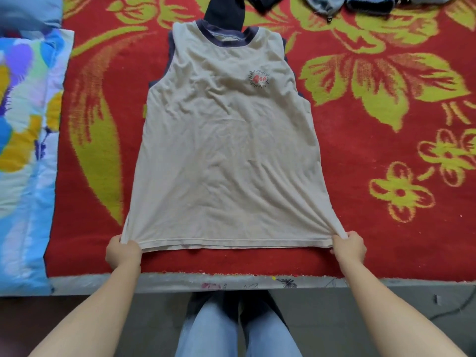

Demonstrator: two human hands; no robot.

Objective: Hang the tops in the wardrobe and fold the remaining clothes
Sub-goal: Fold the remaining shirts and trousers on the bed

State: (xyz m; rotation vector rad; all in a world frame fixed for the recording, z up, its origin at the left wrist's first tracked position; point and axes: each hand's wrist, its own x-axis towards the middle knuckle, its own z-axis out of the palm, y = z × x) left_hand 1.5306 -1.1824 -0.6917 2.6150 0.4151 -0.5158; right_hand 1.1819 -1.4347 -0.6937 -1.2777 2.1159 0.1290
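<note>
A bed is being covered by a red blanket (pixel 360 240) with a fuzzy pile, patterned with yellow-green flowers and leaves. A pale quilt (pixel 25 124) printed in blue, yellow and purple is lying along its left side. Grey floor (pixel 386 318) is being shown below the bed's near edge.

A cream sleeveless top (pixel 226 150) is being spread flat, front up, in the middle of the blanket, with its neck at the far end. The left corner of its hem is being pinched by the curled fingers of the left hand (pixel 123 252), and the right corner is being gripped by the right hand (pixel 349 247). The cloth is being drawn taut between them, with creases fanning from each grip.

The top is thin, soft and wrinkled, with dark navy trim at the neck and armholes and a small red-and-black chest print. A dark garment (pixel 224 11) is lying at the collar, and more clothes (pixel 368 2) in blue and grey are being heaped at the far right.
</note>
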